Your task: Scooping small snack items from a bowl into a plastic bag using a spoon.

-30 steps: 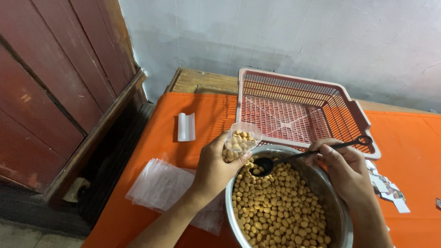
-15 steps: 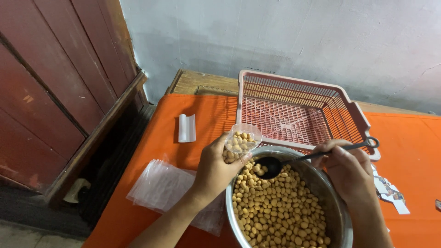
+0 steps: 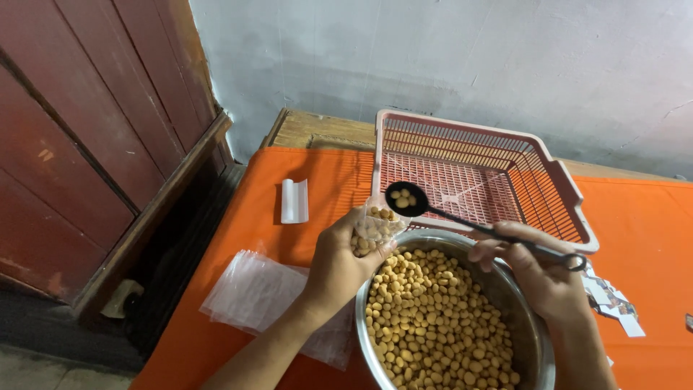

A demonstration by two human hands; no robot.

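Note:
My left hand [image 3: 339,263] grips a small clear plastic bag [image 3: 375,225] partly filled with tan round snacks, held at the left rim of a steel bowl [image 3: 534,339]. The bowl is full of the same tan snacks [image 3: 433,325]. My right hand [image 3: 538,271] holds a black long-handled spoon [image 3: 408,198]. Its scoop carries a few snacks and hovers just above the bag's mouth.
A pink plastic basket [image 3: 556,173] stands behind the bowl on the orange tablecloth [image 3: 650,231]. A stack of clear bags [image 3: 260,292] lies left of the bowl, a small white roll [image 3: 294,201] further back. Paper scraps [image 3: 613,300] lie at the right. A red wooden door [image 3: 79,130] is at left.
The spoon dipped into the bowl, then rose with a few snacks to just above the bag's mouth. My left hand kept the bag at the bowl's rim.

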